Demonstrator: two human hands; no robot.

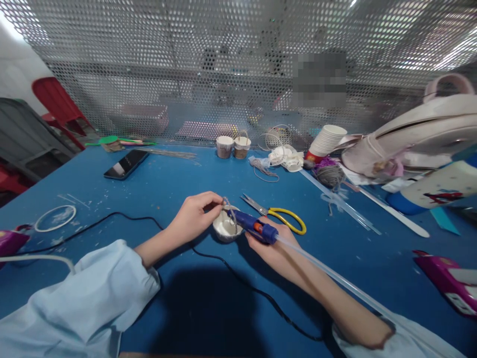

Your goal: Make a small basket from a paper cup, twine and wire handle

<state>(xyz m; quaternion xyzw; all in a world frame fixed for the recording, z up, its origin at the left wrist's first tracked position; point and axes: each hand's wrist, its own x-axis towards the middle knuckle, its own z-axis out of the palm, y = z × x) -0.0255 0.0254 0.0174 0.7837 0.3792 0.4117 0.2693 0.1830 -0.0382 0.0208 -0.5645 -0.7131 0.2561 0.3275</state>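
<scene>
My left hand is closed in a pinch on a grey string handle at the rim of a small white paper cup lying on the blue table. My right hand grips a blue glue gun, whose nozzle points at the cup's rim. A long clear glue stick runs back from the gun along my right forearm. The gun's black cord trails across the table.
Yellow-handled scissors lie just beyond my right hand. A phone, two small finished cups, stacked paper cups, grey yarn, a pink bag and a wire ring surround the work area. Perforated metal screen behind.
</scene>
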